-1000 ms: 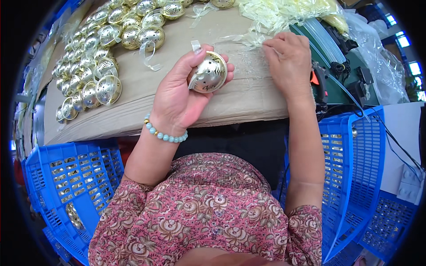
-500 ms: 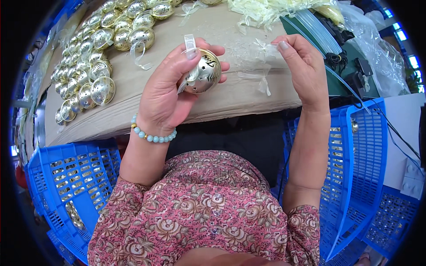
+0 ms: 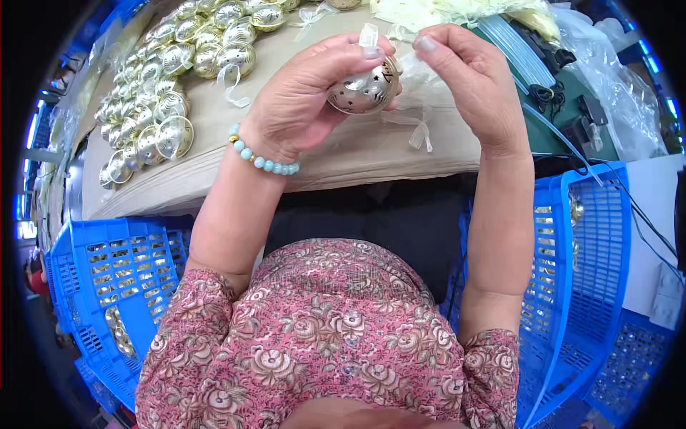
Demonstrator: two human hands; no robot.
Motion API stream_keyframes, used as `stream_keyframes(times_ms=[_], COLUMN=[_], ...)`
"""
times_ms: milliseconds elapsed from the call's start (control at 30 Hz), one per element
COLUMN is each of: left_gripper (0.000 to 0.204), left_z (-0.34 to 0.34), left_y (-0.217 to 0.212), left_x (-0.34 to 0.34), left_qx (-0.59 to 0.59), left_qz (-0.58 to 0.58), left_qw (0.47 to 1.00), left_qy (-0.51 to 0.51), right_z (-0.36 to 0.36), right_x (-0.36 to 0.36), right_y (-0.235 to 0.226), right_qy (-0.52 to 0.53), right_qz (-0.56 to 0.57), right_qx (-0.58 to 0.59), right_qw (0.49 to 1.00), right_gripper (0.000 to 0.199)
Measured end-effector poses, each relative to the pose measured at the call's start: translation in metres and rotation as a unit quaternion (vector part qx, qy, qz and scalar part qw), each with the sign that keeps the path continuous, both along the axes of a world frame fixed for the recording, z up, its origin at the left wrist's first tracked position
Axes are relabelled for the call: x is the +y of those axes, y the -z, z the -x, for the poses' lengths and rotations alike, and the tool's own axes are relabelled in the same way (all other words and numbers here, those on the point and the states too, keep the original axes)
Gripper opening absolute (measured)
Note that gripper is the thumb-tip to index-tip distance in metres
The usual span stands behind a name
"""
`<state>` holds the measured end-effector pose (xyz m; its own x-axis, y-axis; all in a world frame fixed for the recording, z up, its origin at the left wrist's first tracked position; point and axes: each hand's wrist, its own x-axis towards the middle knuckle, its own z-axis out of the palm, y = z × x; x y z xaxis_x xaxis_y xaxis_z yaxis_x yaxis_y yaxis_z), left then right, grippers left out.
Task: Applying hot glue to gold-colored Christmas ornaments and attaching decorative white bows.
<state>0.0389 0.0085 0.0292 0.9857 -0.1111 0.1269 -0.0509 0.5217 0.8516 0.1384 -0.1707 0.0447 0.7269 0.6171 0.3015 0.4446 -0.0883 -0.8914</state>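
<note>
My left hand [image 3: 304, 89] is closed around a shiny gold ball ornament [image 3: 370, 91] with cut-out stars and dark marks, held above the table. A short pale ribbon loop [image 3: 369, 36] sticks up past the thumb. Close on the right, my right hand [image 3: 477, 89] pinches a sheer whitish ribbon [image 3: 420, 70] between thumb and forefinger; part of it is blurred against the table. Another sheer ribbon bow [image 3: 420, 132] lies on the cardboard below the hands.
Many gold ball ornaments [image 3: 175, 136] lie at the left of the cardboard-covered table [image 3: 336, 166]. Pale ribbons [image 3: 436, 10] are heaped at the back, beside clear strips [image 3: 518, 53] and black cables [image 3: 547, 95]. Blue crates [image 3: 118, 239] [image 3: 607, 214] flank me, with shiny pieces inside.
My left hand has moved right and up with the ornament, tilting it. My right hand has shifted up and left with the ribbon, so the two hands are closer together.
</note>
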Motion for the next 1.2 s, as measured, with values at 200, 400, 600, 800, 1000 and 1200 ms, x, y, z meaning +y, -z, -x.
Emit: stream_keyframes(times_ms=[200, 400, 600, 800, 1000, 1200], left_gripper=[0.032, 0.030, 0.029, 0.029, 0.026, 0.023], left_z=[0.002, 0.009, 0.013, 0.017, 0.020, 0.021], left_y=[0.008, 0.008, 0.009, 0.010, 0.007, 0.012], left_x=[0.009, 0.021, 0.016, 0.014, 0.010, 0.002], left_qx=[0.071, 0.056, 0.056, 0.053, 0.032, 0.052], left_qz=[0.198, 0.284, 0.318, 0.308, 0.342, 0.333], left_qw=[0.976, 0.953, 0.937, 0.938, 0.931, 0.935], left_qy=[-0.052, -0.085, -0.132, -0.153, -0.126, -0.105], right_z=[0.014, -0.014, 0.005, 0.022, 0.034, 0.032], right_x=[0.006, 0.005, 0.018, 0.028, 0.043, 0.051], right_y=[0.022, 0.028, 0.023, 0.036, 0.035, 0.031], right_qy=[-0.065, 0.144, 0.224, 0.276, 0.123, -0.002], right_qz=[-0.100, 0.169, -0.024, -0.013, -0.085, -0.275], right_qx=[0.098, -0.399, -0.252, -0.233, -0.092, 0.007], right_qw=[0.988, 0.890, 0.941, 0.932, 0.984, 0.962], right_gripper=[0.031, 0.013, 0.013, 0.010, 0.020, 0.016])
